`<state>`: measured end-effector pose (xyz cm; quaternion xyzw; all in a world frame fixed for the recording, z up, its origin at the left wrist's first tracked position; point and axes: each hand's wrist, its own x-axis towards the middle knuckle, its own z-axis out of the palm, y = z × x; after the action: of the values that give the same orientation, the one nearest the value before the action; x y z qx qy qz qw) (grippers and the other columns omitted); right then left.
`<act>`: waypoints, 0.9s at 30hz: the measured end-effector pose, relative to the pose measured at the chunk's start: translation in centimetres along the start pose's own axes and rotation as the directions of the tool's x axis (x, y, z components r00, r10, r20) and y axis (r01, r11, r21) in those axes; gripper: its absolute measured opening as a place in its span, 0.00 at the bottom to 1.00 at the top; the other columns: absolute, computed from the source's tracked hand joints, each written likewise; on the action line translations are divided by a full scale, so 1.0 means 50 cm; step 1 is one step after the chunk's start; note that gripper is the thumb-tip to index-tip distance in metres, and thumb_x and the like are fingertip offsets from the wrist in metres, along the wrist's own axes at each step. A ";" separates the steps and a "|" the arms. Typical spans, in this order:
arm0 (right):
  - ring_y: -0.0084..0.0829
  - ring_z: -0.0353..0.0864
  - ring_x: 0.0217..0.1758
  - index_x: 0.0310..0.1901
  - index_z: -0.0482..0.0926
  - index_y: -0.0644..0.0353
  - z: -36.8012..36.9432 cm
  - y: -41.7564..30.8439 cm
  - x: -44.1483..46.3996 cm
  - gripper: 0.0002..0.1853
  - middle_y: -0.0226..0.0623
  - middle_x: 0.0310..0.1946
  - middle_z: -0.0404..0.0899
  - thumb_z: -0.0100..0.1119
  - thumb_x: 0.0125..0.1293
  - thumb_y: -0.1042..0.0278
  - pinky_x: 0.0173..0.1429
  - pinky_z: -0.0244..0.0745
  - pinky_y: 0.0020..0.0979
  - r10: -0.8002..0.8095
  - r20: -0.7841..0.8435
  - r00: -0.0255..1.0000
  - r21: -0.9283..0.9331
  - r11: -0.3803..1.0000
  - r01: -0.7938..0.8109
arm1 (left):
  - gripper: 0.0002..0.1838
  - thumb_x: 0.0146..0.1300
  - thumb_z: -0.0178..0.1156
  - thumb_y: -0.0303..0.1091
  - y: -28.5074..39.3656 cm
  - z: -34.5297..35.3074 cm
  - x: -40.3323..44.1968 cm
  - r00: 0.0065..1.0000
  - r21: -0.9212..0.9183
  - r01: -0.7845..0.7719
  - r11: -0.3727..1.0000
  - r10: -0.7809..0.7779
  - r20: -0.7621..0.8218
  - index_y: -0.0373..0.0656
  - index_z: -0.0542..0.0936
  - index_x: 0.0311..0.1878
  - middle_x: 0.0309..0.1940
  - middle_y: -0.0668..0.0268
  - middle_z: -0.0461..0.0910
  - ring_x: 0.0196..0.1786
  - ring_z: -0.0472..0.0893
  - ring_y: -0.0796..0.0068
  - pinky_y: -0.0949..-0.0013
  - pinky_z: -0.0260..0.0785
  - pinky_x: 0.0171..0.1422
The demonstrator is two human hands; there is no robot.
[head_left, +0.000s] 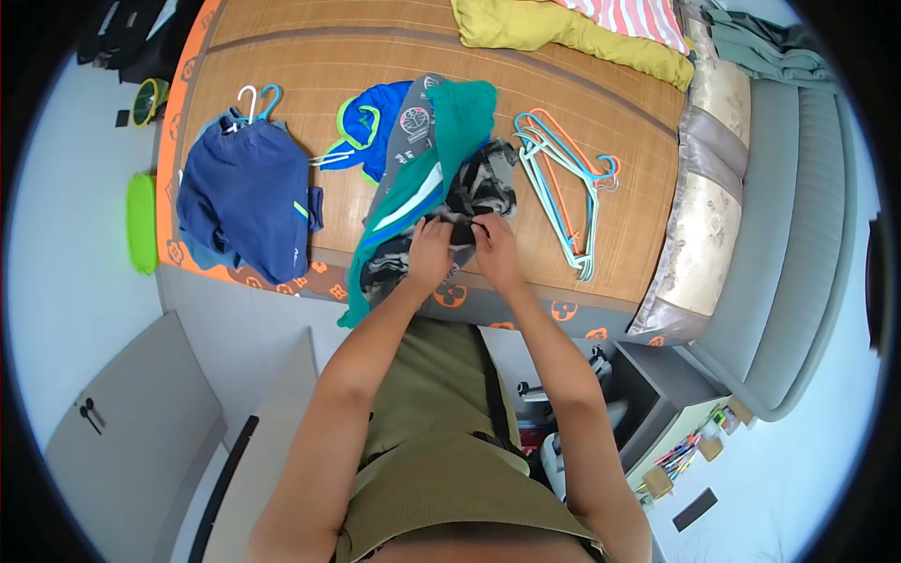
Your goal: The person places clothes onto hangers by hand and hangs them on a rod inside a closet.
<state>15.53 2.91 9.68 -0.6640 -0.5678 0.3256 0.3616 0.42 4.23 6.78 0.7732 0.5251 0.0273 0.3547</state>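
Observation:
My left hand (431,251) and my right hand (496,246) are side by side at the bed's near edge. Between them, their closed fingers pinch the black band of a grey-and-black camouflage garment (486,186). Across it lies a teal-green garment (460,117) with white and blue stripes, its lower end hanging over the edge by my left hand. Beneath the green cloth, a grey printed garment (409,131) partly shows. Farther left lies a bright blue garment (389,105) with lime trim. The camouflage garment's full shape is hidden.
Several loose hangers (589,211), pale green, blue and orange, lie to the right. Navy clothes (246,202) on hangers lie to the left. Pillows (711,216) and a padded headboard (774,235) border the right side. A yellow-green cloth (572,47) lies at the far side.

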 end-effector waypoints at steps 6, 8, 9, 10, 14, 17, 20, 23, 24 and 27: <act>0.50 0.74 0.52 0.47 0.77 0.61 -0.038 -0.114 0.068 0.11 0.48 0.46 0.75 0.52 0.62 0.79 0.56 0.70 0.43 -0.319 -0.003 0.948 0.057 0.946 0.319 | 0.17 0.64 0.55 0.32 0.056 0.014 -0.003 0.867 -0.941 0.139 0.308 -0.497 -0.034 0.31 0.75 0.52 0.39 0.58 0.80 0.43 0.76 0.72 0.66 0.69 0.50; 0.49 0.73 0.57 0.49 0.76 0.62 -0.026 -0.151 0.087 0.15 0.48 0.49 0.75 0.53 0.59 0.79 0.60 0.69 0.42 -0.435 0.039 0.899 0.086 0.898 0.431 | 0.21 0.66 0.53 0.38 0.019 -0.044 -0.011 0.749 -0.983 0.140 0.119 -0.662 0.027 0.28 0.75 0.52 0.44 0.55 0.80 0.46 0.77 0.67 0.64 0.68 0.54; 0.49 0.72 0.58 0.50 0.76 0.62 -0.020 -0.161 0.090 0.16 0.47 0.50 0.75 0.54 0.58 0.79 0.61 0.68 0.43 -0.451 0.067 0.890 0.081 0.891 0.446 | 0.22 0.67 0.52 0.41 0.003 -0.069 -0.016 0.631 -0.994 0.103 0.035 -0.775 0.038 0.28 0.75 0.51 0.46 0.52 0.80 0.49 0.78 0.64 0.62 0.68 0.56; 0.49 0.72 0.58 0.51 0.76 0.62 -0.007 -0.145 0.085 0.18 0.47 0.51 0.75 0.55 0.57 0.78 0.63 0.66 0.43 -0.413 0.076 0.908 0.031 0.911 0.412 | 0.24 0.66 0.54 0.43 -0.056 -0.056 -0.022 0.522 -0.943 0.259 0.208 -0.852 -0.045 0.28 0.73 0.54 0.48 0.48 0.79 0.52 0.78 0.58 0.60 0.67 0.59; 0.51 0.69 0.61 0.55 0.72 0.64 0.041 0.010 0.039 0.21 0.51 0.55 0.72 0.56 0.59 0.74 0.65 0.64 0.44 -0.069 0.050 0.996 -0.153 0.985 0.076 | 0.35 0.64 0.59 0.48 -0.165 -0.046 -0.087 0.458 -0.655 0.638 0.405 -0.883 -0.100 0.32 0.64 0.65 0.58 0.44 0.74 0.60 0.74 0.52 0.62 0.63 0.65; 0.53 0.66 0.63 0.61 0.66 0.65 0.059 0.099 0.004 0.28 0.56 0.57 0.69 0.60 0.60 0.68 0.65 0.63 0.45 0.135 0.025 0.991 -0.287 0.950 -0.122 | 0.40 0.61 0.63 0.40 -0.176 -0.032 -0.103 0.588 -0.651 0.514 0.558 -0.782 -0.206 0.29 0.56 0.69 0.56 0.37 0.73 0.60 0.74 0.44 0.59 0.63 0.67; 0.55 0.64 0.64 0.69 0.53 0.65 0.079 0.110 0.007 0.42 0.63 0.60 0.66 0.66 0.59 0.59 0.66 0.63 0.45 0.336 -0.037 0.941 -0.257 0.907 -0.333 | 0.37 0.60 0.62 0.32 -0.180 -0.013 -0.094 0.648 -0.692 0.388 0.608 -0.715 -0.264 0.36 0.57 0.70 0.56 0.39 0.73 0.59 0.75 0.47 0.60 0.65 0.65; 0.51 0.73 0.58 0.71 0.52 0.63 0.123 0.132 0.008 0.46 0.57 0.55 0.73 0.68 0.57 0.55 0.60 0.69 0.43 0.247 0.055 0.967 -0.020 0.969 -0.246 | 0.29 0.59 0.61 0.27 -0.148 -0.048 -0.086 0.733 -0.600 0.182 0.779 -0.514 -0.446 0.44 0.67 0.65 0.51 0.44 0.78 0.54 0.79 0.48 0.61 0.70 0.58; 0.54 0.78 0.49 0.67 0.61 0.62 0.093 0.039 0.030 0.38 0.56 0.49 0.78 0.66 0.57 0.59 0.54 0.72 0.45 0.504 0.231 0.832 -0.053 0.861 -0.506 | 0.27 0.59 0.61 0.27 -0.121 -0.088 -0.089 0.771 -0.521 0.113 0.846 -0.405 -0.491 0.44 0.70 0.63 0.49 0.46 0.79 0.52 0.80 0.47 0.60 0.71 0.56; 0.56 0.79 0.46 0.55 0.73 0.62 0.139 0.098 0.001 0.24 0.55 0.43 0.81 0.62 0.58 0.63 0.50 0.73 0.48 0.322 0.170 0.931 -0.294 0.919 -0.264 | 0.16 0.61 0.60 0.35 -0.107 -0.128 -0.132 0.868 -0.270 0.188 0.944 -0.289 -0.404 0.44 0.79 0.53 0.41 0.51 0.82 0.45 0.81 0.49 0.57 0.74 0.49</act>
<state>12.21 3.28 1.84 -0.7453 -0.5356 0.3667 0.1524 -9.41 3.12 10.66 0.6313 0.6768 0.2144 0.3122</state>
